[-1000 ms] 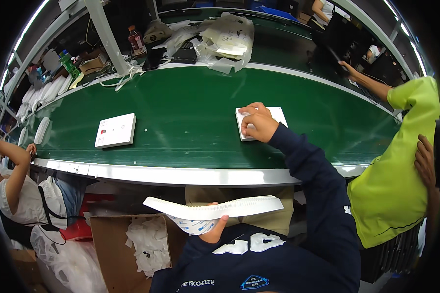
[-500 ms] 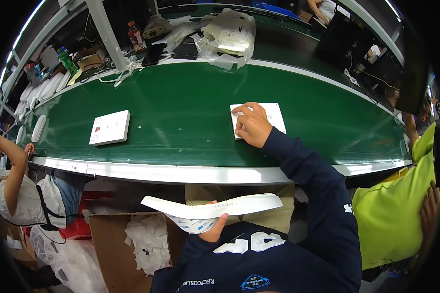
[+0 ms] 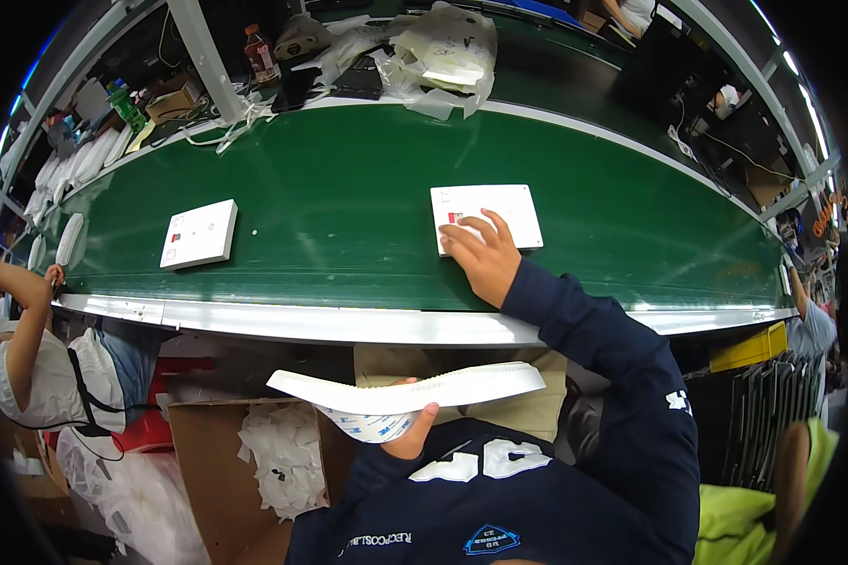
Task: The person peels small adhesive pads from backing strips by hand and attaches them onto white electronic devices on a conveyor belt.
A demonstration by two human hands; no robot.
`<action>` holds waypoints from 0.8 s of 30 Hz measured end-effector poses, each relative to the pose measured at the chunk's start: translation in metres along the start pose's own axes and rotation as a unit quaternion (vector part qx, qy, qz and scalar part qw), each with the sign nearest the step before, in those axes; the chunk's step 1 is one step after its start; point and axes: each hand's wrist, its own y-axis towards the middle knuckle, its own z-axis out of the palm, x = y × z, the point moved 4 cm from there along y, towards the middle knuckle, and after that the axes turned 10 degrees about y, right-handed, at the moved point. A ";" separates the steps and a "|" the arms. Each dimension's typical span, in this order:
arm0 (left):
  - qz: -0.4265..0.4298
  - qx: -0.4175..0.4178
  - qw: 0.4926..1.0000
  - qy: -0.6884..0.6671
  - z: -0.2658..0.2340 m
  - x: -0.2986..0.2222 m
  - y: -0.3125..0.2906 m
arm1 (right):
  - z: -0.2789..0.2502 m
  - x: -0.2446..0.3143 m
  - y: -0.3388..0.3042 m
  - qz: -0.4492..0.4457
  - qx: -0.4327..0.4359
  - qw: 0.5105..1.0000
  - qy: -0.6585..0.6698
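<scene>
In my left hand [image 3: 411, 439] is a bent stack of white sheets [image 3: 443, 387] with blue print on the underside, held in front of my body below the belt edge. The thumb lies over the near side of the stack. My right hand [image 3: 485, 256] rests with its fingers apart on a flat white rectangular box [image 3: 513, 219] on the green surface. A small red patch [image 3: 454, 217] shows on the box by the fingertips. The fingers hide part of the box's near side. Farther left lies a similar white box [image 3: 201, 235], also with a red patch.
The green conveyor belt [image 3: 330, 169] has a metal front rail [image 3: 349, 325]. Below it stands a cardboard carton [image 3: 201, 461] of white paper scraps. Plastic bags [image 3: 448, 47] and a bottle [image 3: 261, 55] lie beyond the belt. Other people are at left and right, near a yellow bin [image 3: 746, 347].
My right hand has drawn back toward the box's near side, baring the red patch. The person in lime at right has moved lower, and another person in grey now shows behind.
</scene>
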 end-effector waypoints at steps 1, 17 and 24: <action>0.014 -0.004 1.000 -0.009 0.000 -0.003 0.001 | 0.000 -0.005 0.002 0.035 0.017 0.999 0.026; 0.023 -0.022 0.999 -0.009 -0.004 0.001 -0.002 | 0.001 0.016 0.008 -0.002 -0.031 0.999 0.008; 0.020 0.001 1.000 0.010 0.000 -0.002 -0.003 | 0.016 -0.001 -0.004 0.079 -0.031 0.990 0.113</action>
